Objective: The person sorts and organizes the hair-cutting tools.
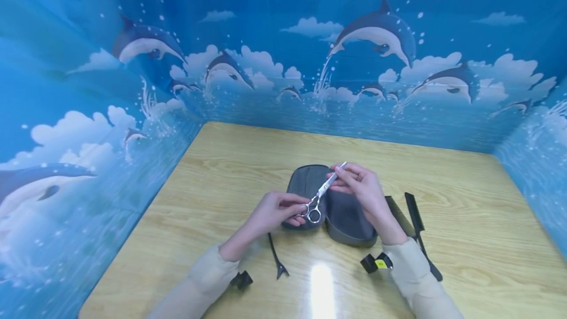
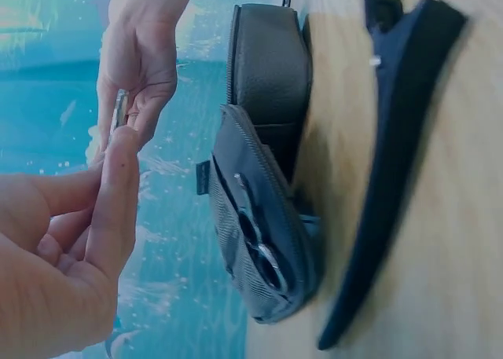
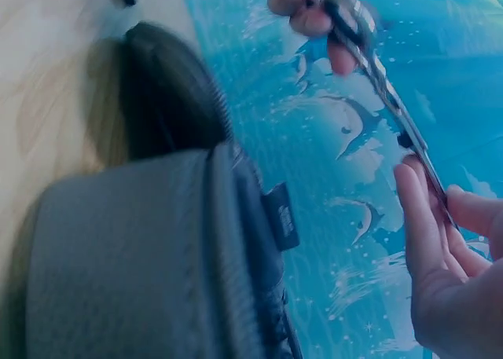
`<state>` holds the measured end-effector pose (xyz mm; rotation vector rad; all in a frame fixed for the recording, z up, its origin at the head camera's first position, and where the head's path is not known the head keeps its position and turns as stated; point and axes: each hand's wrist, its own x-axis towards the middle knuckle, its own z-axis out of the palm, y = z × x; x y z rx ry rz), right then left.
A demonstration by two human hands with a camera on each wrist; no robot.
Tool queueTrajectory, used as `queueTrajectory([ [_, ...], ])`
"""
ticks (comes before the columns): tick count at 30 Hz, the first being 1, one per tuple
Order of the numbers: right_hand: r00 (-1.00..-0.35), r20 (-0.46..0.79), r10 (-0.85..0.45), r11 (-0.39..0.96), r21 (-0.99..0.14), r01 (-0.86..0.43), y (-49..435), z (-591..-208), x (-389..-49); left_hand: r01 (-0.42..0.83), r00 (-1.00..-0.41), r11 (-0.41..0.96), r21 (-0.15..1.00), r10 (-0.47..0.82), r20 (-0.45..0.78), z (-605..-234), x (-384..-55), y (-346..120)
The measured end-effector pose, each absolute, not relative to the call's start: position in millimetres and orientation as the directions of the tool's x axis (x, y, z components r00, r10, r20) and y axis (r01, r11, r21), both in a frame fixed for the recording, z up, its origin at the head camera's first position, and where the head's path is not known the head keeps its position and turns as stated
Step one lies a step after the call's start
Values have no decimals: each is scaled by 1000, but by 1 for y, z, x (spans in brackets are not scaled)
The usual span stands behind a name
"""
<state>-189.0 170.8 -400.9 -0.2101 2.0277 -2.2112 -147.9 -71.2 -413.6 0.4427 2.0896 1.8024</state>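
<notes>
Both hands hold a pair of silver scissors (image 1: 325, 187) above an open dark zip case (image 1: 352, 228). At the finger rings, my left hand (image 1: 279, 208) pinches the handle between thumb and fingers. My right hand (image 1: 363, 188) pinches the blades near their tips, seen closer in the right wrist view, where the scissors (image 3: 393, 100) slant between the two hands. Dark handle rings (image 2: 267, 257) show in the mesh pocket of the case's near half in the left wrist view. The case's other half (image 2: 271, 60) stands beyond it.
A black hair clip (image 1: 274, 255) lies on the wood-grain table (image 1: 199, 196), left of the case. Two dark combs, a wide one (image 1: 399, 215) and a slim one (image 1: 414, 210), lie to the right near my forearm. Dolphin-printed curtains (image 1: 266, 97) border the table.
</notes>
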Motion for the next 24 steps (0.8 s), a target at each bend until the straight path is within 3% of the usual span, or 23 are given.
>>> queueTrajectory([
  [5, -959, 29, -281, 49, -998, -44, 168, -407, -189, -18, -916, 130, 991, 394, -69, -418, -142, -85],
  [8, -946, 106, -305, 235, -955, -183, 166, -408, -187, -26, -931, 132, 991, 357, -72, -416, -140, -95],
  [10, -931, 184, -316, 404, -862, -308, 163, -409, -184, -23, -935, 141, 990, 348, -72, -414, -139, -103],
  [14, -874, 322, -365, 665, -567, -487, 159, -408, -180, -17, -929, 164, 986, 362, -76, -410, -134, -120],
  [18, -825, 369, -429, 745, -372, -554, 154, -409, -179, -18, -918, 193, 981, 385, -92, -410, -128, -135],
  [24, -796, 347, -496, 786, -210, -581, 147, -414, -176, -67, -902, 208, 976, 405, -149, -415, -118, -150],
])
